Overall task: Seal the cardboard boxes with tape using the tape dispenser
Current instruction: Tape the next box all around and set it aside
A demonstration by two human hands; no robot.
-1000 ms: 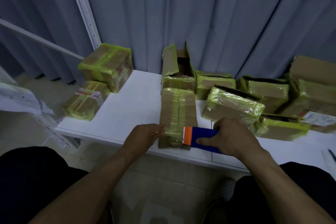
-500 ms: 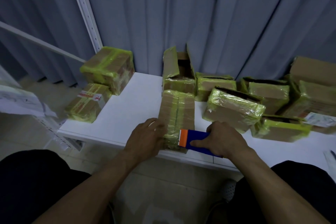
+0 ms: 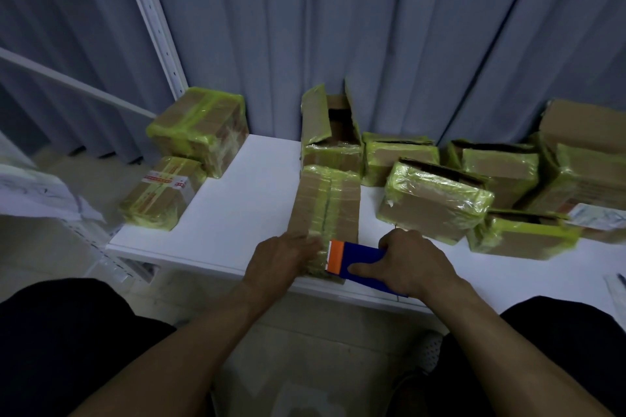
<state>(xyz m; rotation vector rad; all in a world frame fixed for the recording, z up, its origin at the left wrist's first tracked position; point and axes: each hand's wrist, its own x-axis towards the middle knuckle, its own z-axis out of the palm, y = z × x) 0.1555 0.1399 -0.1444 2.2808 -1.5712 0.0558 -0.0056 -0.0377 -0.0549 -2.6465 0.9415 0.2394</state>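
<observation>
Head view: right hand (image 3: 410,262) grips left-pointing dispenser (image 3: 359,262); left hand (image 3: 279,262) presses the box (image 3: 327,203) lying front-to-back.

Head cam, wide-angle, faces fwd/down, close over table (image 3: 237,213).

A long cardboard box (image 3: 327,210) is laid lengthwise on the white table (image 3: 237,213), its near end at the table edge. The near end is pressed by the left hand (image 3: 281,259), fingers blurred. A blue tape dispenser (image 3: 360,264) with an orange tip is gripped by the right hand (image 3: 411,261) and held against the box's near right side. An open-flapped box (image 3: 330,132) is stood behind it; yellow-taped boxes (image 3: 433,200) are piled at right, two more boxes (image 3: 200,130) at left
</observation>
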